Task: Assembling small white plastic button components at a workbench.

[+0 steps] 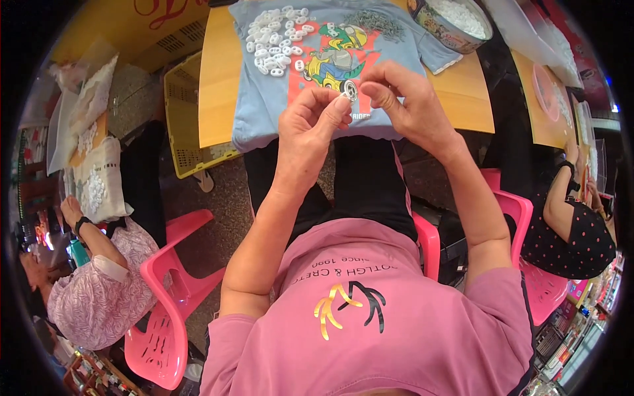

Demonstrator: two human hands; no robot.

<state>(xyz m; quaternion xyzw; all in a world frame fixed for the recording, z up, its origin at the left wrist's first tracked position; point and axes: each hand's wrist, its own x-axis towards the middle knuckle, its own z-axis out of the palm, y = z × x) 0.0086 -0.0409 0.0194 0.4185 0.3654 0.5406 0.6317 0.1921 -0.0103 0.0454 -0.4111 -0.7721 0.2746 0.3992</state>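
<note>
My left hand (310,122) is closed, pinching a small round wheel-like part (351,90) with pale and dark rings between thumb and fingertips. Just to the right of that part is my right hand (413,105), its thumb and index finger curled close together. Whatever they may hold is too small to make out. Both hands are above a light blue printed T-shirt (264,112) spread over the table. Many small white plastic pieces with paired holes (274,39) lie on its upper left. A heap of thin dark grey pieces (376,25) lies on its upper right.
A round tin (456,43) of white pieces stands at the table's (472,109) far right. A yellow crate (185,112) is at the table's left. Co-workers sit on both sides, on pink chairs (168,284), with white pieces before them.
</note>
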